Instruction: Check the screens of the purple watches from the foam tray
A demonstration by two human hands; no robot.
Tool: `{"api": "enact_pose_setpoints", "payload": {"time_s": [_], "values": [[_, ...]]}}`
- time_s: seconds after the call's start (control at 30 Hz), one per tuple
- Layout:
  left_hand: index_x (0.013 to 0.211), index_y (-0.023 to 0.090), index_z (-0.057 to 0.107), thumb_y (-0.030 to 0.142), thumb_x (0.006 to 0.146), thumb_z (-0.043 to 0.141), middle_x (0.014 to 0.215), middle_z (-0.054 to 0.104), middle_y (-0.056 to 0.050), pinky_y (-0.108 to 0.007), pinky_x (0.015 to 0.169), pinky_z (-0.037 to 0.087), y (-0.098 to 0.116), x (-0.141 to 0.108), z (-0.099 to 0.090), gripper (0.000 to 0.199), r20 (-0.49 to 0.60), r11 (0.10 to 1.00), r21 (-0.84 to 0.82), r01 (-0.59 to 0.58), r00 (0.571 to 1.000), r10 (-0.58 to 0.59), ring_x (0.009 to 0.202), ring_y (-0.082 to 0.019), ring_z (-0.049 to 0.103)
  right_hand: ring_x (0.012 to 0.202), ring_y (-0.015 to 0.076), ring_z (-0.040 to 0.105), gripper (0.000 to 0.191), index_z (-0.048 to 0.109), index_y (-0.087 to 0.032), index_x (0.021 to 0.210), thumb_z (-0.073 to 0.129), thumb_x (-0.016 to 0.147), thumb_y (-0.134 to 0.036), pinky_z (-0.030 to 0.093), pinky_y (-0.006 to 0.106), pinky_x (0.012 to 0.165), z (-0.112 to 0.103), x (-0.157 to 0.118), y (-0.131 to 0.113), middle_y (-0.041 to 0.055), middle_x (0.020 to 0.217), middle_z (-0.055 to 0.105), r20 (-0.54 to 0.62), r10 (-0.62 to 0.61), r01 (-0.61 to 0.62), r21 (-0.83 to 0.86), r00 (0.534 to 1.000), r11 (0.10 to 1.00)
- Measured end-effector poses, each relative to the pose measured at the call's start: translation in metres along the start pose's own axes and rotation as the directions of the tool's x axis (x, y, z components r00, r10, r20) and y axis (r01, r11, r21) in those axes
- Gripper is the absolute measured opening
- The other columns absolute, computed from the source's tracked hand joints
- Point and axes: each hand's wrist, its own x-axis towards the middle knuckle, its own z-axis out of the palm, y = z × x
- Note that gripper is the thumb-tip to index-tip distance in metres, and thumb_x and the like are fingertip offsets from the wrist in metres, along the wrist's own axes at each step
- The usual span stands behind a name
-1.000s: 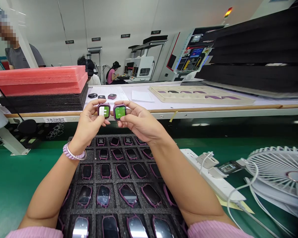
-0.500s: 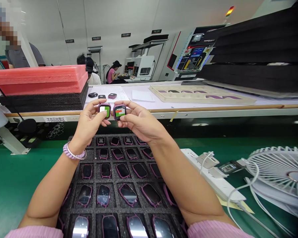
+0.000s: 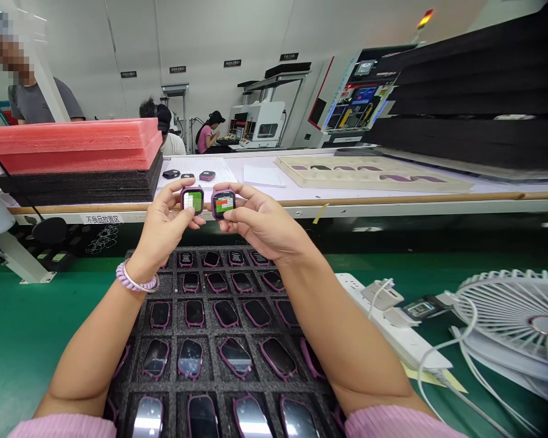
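My left hand (image 3: 167,213) pinches a purple-framed smartwatch (image 3: 192,199), its lit screen green with a white block and my thumb on the lower edge. Beside it, my right hand (image 3: 260,222) grips a second purple smartwatch (image 3: 223,202), whose screen shows green with red and white bands. A small gap separates the two watches, both held upright facing me. Below them lies a black foam tray (image 3: 173,334) with rows of purple watches in its compartments, most of their screens dark. My forearms cover parts of the tray's sides.
Behind my hands, several watches (image 3: 207,176) rest on a shelf (image 3: 265,193). Pink foam sheets (image 3: 73,146) stand left, a beige tray (image 3: 369,173) right. A white power strip (image 3: 393,334) and fan (image 3: 520,328) are at the right. Co-workers sit beyond.
The right watch has shifted slightly to the right, widening the gap between the two. Both watches are a little higher in view. The grips look the same.
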Motion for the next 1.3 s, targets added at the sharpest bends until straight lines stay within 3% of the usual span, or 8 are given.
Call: {"api": "enact_pose_setpoints", "payload": {"time_s": [0.3,0.5,0.9,1.13,1.3], "values": [[0.131,0.025,0.056,0.01,0.074,0.067,0.115,0.066,-0.006,-0.024,0.078,0.063,0.0,0.0002,0.0017,0.06,0.026,0.997,-0.068,0.022,0.999,-0.02,0.08,-0.014,0.072,0.066,0.0136,0.057,0.049,0.059,-0.021,0.115,0.072,0.068,-0.016,0.052,0.029,0.063,-0.0064,0.0001,-0.0031,0.0021,0.097,0.064,-0.022,-0.029,0.029,-0.021,0.999,0.999],[0.135,0.023,0.054,0.011,0.078,0.063,0.122,0.066,-0.008,-0.025,0.081,0.063,0.0,0.0002,0.0016,0.058,0.022,0.995,-0.084,0.047,0.999,-0.045,0.084,-0.014,0.073,0.065,0.013,0.057,0.047,0.059,-0.021,0.114,0.073,0.068,-0.016,0.052,0.029,0.062,-0.006,0.0001,-0.0039,0.0013,0.096,0.062,-0.019,-0.034,0.034,-0.015,0.999,0.999],[0.115,0.02,0.055,0.026,0.093,0.057,0.106,0.066,-0.004,-0.022,0.062,0.063,0.0033,-0.0007,0.0013,0.023,0.018,0.994,-0.084,0.076,0.997,-0.075,0.065,-0.011,0.071,0.067,0.0141,0.057,0.051,0.058,-0.021,0.116,0.073,0.067,-0.016,0.05,0.028,0.061,-0.0067,-0.0001,-0.0025,0.0013,0.092,0.063,-0.021,-0.019,0.019,-0.031,1.0,0.999],[0.108,0.02,0.053,0.04,0.093,0.061,0.089,0.066,-0.001,-0.019,0.055,0.058,0.0036,-0.0011,0.0004,0.026,0.041,0.994,-0.078,0.074,0.997,-0.071,0.06,-0.012,0.069,0.067,0.0143,0.058,0.049,0.058,-0.021,0.117,0.074,0.071,-0.019,0.05,0.029,0.06,-0.008,0.0002,-0.0018,0.0011,0.091,0.06,-0.018,-0.031,0.03,-0.056,0.999,0.998],[0.11,0.02,0.054,0.032,0.091,0.06,0.093,0.066,-0.002,-0.019,0.056,0.058,0.0044,-0.0014,0.0015,0.023,0.046,0.993,-0.079,0.087,0.995,-0.084,0.062,-0.011,0.07,0.067,0.0142,0.058,0.049,0.058,-0.021,0.117,0.073,0.07,-0.018,0.05,0.029,0.06,-0.0075,0.0,-0.0018,0.0013,0.093,0.061,-0.019,-0.026,0.025,-0.05,0.999,0.998]]}}
